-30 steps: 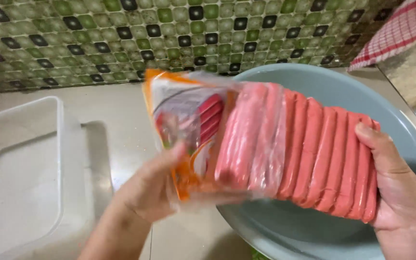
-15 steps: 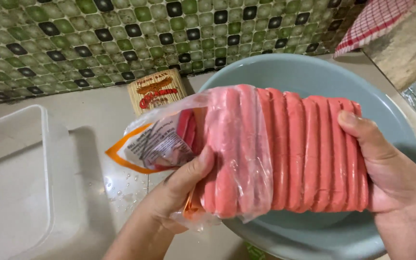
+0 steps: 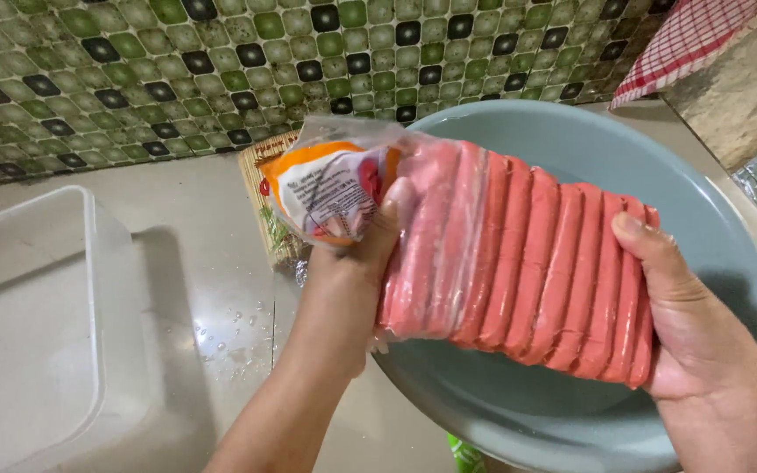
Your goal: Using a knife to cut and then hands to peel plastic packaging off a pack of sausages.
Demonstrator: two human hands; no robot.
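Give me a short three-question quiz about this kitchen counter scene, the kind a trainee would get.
1. True or false: the pack of sausages lies flat on the counter.
2. What is directly beneath the pack? A) the clear plastic tub B) the grey-blue bowl C) the checked cloth
3. Which hand grips the crumpled, printed end of the wrapper?

Key:
1. False. Both hands hold it up, the left hand on the wrapper end and the right hand on the far end.
2. B.
3. The left hand.
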